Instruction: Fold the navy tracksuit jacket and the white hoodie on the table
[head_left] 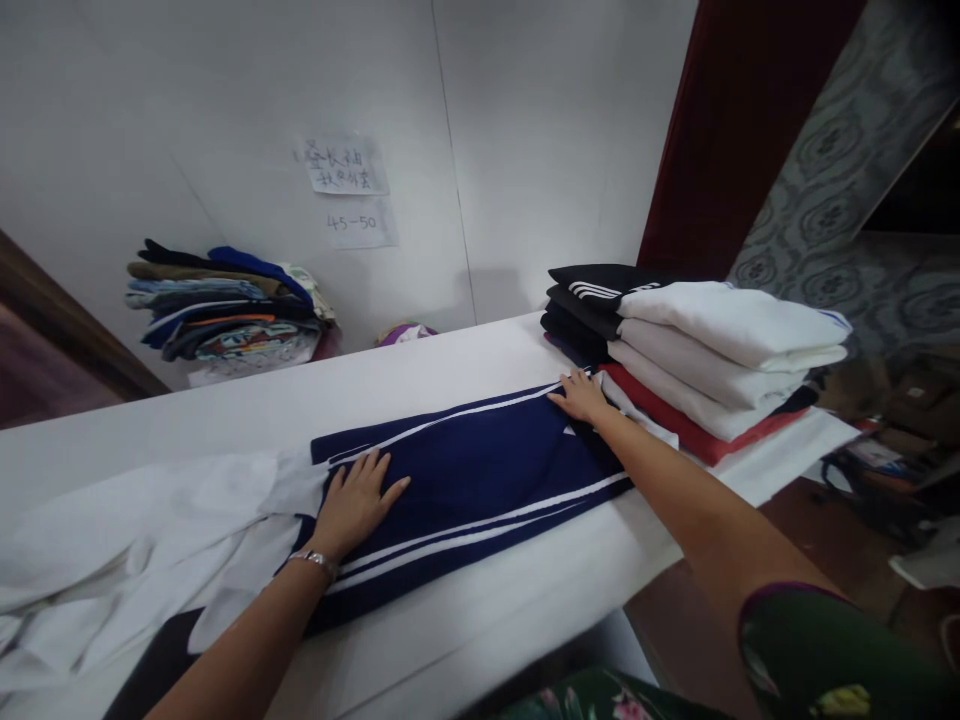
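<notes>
A navy blue garment with white stripes (465, 470) lies spread lengthwise across the white table, its long edges folded in. My left hand (358, 505), with a bracelet at the wrist, rests flat on its left end, fingers spread. On the far right end lies my right hand (581, 397), fingers stretched out over the cloth near the top stripe. White clothing (150, 520) is heaped to the left, touching the navy garment's end. Just right of my right hand stands a stack of folded clothes (712, 350) in white, grey, black and red.
The white table (450, 365) runs along a white wall carrying two paper notes (345, 168). Behind its far edge at left sits a pile of mixed folded clothes (225, 310). A small purple and white bundle (409, 333) shows beside it. Dark cloth (161, 665) lies at lower left.
</notes>
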